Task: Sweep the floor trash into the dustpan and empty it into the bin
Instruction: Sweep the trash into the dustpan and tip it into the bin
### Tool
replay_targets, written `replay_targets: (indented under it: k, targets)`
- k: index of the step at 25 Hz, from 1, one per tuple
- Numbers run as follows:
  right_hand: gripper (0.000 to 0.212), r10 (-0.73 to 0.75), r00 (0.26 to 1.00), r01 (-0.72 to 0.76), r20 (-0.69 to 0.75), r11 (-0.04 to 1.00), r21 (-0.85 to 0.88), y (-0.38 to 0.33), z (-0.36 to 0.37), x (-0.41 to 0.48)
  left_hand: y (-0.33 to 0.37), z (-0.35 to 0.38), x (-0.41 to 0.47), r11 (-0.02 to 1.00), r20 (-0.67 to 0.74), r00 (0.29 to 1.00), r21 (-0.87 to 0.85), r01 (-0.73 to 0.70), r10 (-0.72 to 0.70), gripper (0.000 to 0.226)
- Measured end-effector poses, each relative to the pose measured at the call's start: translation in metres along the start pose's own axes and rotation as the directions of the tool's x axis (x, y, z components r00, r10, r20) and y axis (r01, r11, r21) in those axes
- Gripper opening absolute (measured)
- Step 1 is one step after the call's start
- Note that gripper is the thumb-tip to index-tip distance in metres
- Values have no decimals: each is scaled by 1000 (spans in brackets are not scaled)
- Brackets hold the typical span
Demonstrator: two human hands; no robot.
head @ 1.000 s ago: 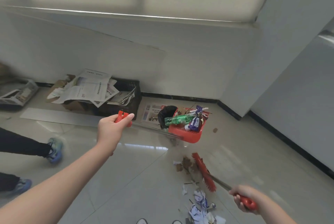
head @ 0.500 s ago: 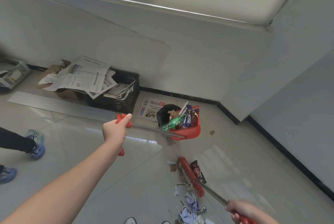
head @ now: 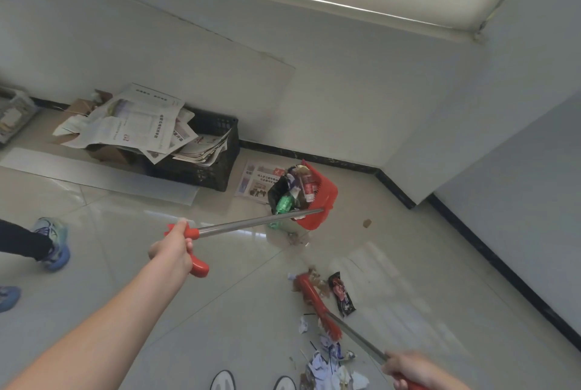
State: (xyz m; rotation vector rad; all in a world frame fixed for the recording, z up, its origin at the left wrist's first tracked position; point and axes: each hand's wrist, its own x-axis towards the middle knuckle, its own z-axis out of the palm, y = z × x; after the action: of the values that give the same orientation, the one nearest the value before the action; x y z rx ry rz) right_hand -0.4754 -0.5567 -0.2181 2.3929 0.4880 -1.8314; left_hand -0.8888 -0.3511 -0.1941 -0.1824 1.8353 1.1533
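While the left hand (head: 171,251) has its fingers (head: 187,245) curled round the red grip of the long handle (head: 251,222), the dustpan (head: 320,198) hangs at the far end. It sits up and to the right of that hand, tipped on its side against the black-lined bin (head: 275,191), with a green bottle and wrappers crowding the opening. The handle's long axis runs from hand to bin, so emptying likely turns on a roll of the left wrist. The right hand (head: 412,369) grips the broom (head: 317,301), whose head rests on the floor among unswept trash (head: 327,364), well apart from the bin.
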Motion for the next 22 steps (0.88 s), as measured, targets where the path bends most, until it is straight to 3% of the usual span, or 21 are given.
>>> replay_targets:
  k: [5, 9, 12, 15, 19, 22]
  targets:
    - [13, -3, 1000, 1, 29, 999, 53, -8, 7, -4, -23, -11, 24, 997, 41, 996, 12, 75, -75, 27]
    - [35, 9, 1000, -11, 28, 999, 46, -7, 12, -2, -49, -22, 37, 987, 65, 985, 27, 161, -162, 29]
    - [30, 4, 999, -7, 46, 997, 79, -7, 12, -3, -77, -30, 45, 962, 111, 956, 0, 272, -270, 28]
    - [14, 1, 998, -8, 60, 995, 102, -3, 12, -4, -105, -40, 39, 957, 59, 956, -15, 289, -287, 28]
    - [16, -21, 999, 17, 45, 996, 93, 4, 7, -6, -123, -51, 27, 915, 116, 915, -77, 396, -386, 30]
    - [31, 10, 1000, -12, 26, 996, 85, 8, 4, -4, -128, -56, 21, 869, 140, 867, -70, 490, -478, 33]
